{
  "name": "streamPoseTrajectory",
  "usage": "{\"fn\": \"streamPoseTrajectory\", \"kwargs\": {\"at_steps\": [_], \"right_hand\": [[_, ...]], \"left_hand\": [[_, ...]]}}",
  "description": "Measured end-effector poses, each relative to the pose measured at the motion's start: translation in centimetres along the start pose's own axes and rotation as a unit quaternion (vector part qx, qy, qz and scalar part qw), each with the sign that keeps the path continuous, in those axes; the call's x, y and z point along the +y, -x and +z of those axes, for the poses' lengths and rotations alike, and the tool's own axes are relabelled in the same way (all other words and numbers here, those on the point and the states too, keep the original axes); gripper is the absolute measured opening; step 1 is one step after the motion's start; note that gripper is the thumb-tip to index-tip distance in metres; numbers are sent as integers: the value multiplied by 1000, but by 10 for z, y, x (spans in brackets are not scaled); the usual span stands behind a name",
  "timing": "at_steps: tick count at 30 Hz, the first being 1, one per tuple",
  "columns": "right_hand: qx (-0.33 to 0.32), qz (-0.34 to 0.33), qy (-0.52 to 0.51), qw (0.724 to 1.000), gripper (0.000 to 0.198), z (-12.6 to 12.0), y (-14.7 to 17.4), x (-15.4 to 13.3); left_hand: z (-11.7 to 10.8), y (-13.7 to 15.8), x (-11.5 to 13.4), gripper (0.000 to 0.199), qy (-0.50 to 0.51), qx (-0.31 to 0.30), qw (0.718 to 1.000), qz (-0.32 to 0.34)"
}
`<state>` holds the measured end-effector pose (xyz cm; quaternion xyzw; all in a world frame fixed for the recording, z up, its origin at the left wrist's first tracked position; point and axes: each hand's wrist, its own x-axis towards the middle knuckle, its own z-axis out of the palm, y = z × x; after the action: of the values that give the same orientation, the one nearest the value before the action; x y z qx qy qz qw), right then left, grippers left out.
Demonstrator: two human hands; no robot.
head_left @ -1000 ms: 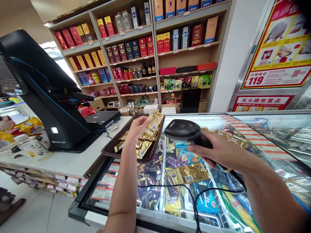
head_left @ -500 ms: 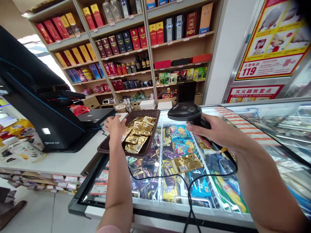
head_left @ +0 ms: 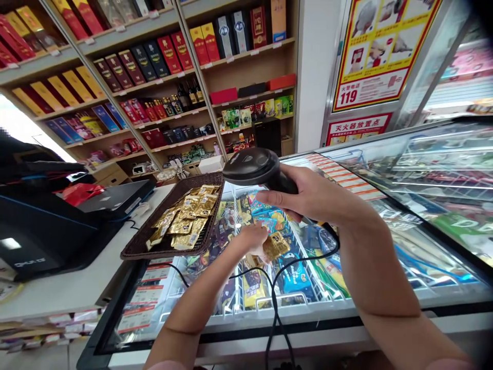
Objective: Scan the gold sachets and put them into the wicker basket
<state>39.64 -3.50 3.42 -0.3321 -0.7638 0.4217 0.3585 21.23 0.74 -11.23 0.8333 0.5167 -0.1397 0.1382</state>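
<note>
My right hand [head_left: 304,192] is wrapped around the handle of a black barcode scanner [head_left: 252,165], whose head points left above the freezer's glass top. From the scanner a black cable [head_left: 274,295] loops down over the front edge. My left hand [head_left: 254,240] is down at the glass, its fingers closed on the left end of a gold foil packet [head_left: 278,245]; the fingertips are partly hidden. To the left, a brown woven basket [head_left: 133,245] holds several similar gold packets [head_left: 188,222].
Under the freezer glass lie wire baskets of coloured packages [head_left: 295,277]. A black checkout machine [head_left: 34,226] stands on the white counter [head_left: 77,288] at left. Shelves of boxed bottles [head_left: 142,64] line the back. Another glass freezer section [head_left: 423,205] extends right.
My left hand has moved from the basket's far left side, right and down to the single gold packet on the glass. The scanner stays in my right hand; the whole view has shifted right.
</note>
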Motion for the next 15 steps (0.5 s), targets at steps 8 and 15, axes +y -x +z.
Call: {"fn": "streamPoseTrajectory", "kwargs": {"at_steps": [8,15], "right_hand": [[4,16,-20,1000,49,1,0,13],[-10,40,-23,999,52,13,-7,16]], "left_hand": [[-33,25,-59,46,104,82,991,-19],[-68,86,-128,31,393,373,835,-92]]}}
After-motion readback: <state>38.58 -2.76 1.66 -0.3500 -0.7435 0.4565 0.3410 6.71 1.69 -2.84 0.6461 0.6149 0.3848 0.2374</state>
